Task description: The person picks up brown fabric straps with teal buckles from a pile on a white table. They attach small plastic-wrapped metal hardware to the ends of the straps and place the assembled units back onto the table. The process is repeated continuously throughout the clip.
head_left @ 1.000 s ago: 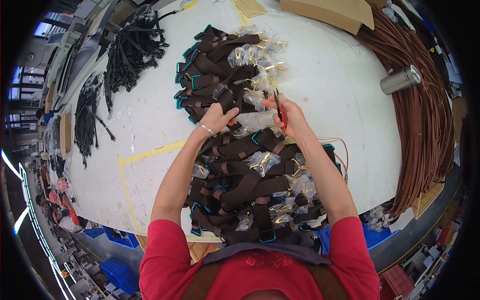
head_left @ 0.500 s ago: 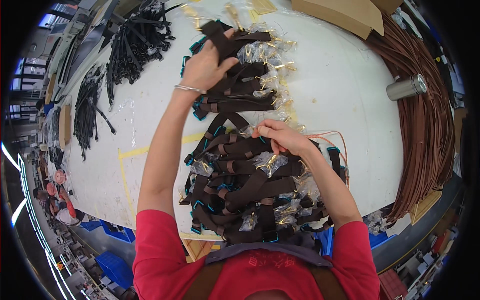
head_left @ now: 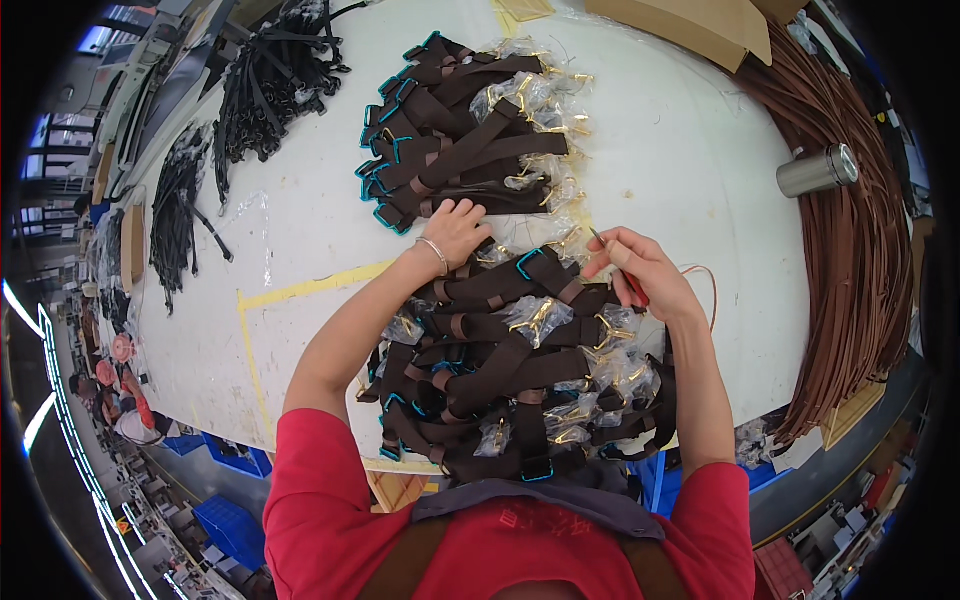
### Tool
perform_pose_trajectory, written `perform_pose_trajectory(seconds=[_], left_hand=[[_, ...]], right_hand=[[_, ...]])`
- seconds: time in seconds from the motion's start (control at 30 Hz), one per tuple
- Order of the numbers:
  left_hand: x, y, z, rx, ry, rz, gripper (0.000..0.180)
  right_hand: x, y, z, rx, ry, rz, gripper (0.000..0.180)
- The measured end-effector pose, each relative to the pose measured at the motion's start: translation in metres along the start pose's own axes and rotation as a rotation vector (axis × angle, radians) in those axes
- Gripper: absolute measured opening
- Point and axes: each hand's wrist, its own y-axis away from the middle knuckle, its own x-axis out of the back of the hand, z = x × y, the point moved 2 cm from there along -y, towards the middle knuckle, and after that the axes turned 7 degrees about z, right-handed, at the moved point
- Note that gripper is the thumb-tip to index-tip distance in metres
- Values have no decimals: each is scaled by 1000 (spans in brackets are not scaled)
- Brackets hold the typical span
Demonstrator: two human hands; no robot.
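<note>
A heap of dark brown straps (head_left: 500,370) with teal ends and plastic-wrapped gold hardware lies on the white table (head_left: 300,230) right in front of me. A second heap of the same straps (head_left: 455,130) lies farther back. My left hand (head_left: 455,232), with a bracelet on the wrist, rests palm down between the two heaps, its fingers on the near edge of the far heap. My right hand (head_left: 640,272) holds a small red-handled tool (head_left: 620,268) over the near heap's right side.
Long brown leather strips (head_left: 860,260) lie along the table's right side, a metal cylinder (head_left: 818,170) standing beside them. Black strap bundles (head_left: 270,70) lie at the back left. A cardboard box (head_left: 690,25) sits at the far edge. Yellow tape (head_left: 310,288) marks the table.
My left hand reached out to the far heap and has come back to its near edge. The straps have parted into two heaps. My right hand stays over the near heap.
</note>
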Motion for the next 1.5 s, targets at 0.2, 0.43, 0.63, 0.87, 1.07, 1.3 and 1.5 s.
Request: perform_pose_trajectory(seconds=[0.2,0.43,0.63,0.87,1.07,1.3,1.5], left_hand=[[36,10,5,614,1155,75,7],[73,23,-6,991,1544,181,39],[76,15,-8,1034,1552,94,44],[106,11,-37,1034,1511,237,38],[134,-58,-78,753,382,391,48],[6,-83,-61,713,-171,146,74],[66,-8,61,562,662,-189,46]], right_hand=[[-40,-73,13,-101,-381,117,27],[-80,-86,45,-273,-107,-414,30],[-87,-74,41,-166,41,-430,28],[-90,-65,53,-106,195,-351,22],[-65,-33,14,-50,146,-110,26],[33,100,-28,223,-41,332,31],[75,227,-21,429,-164,443,40]])
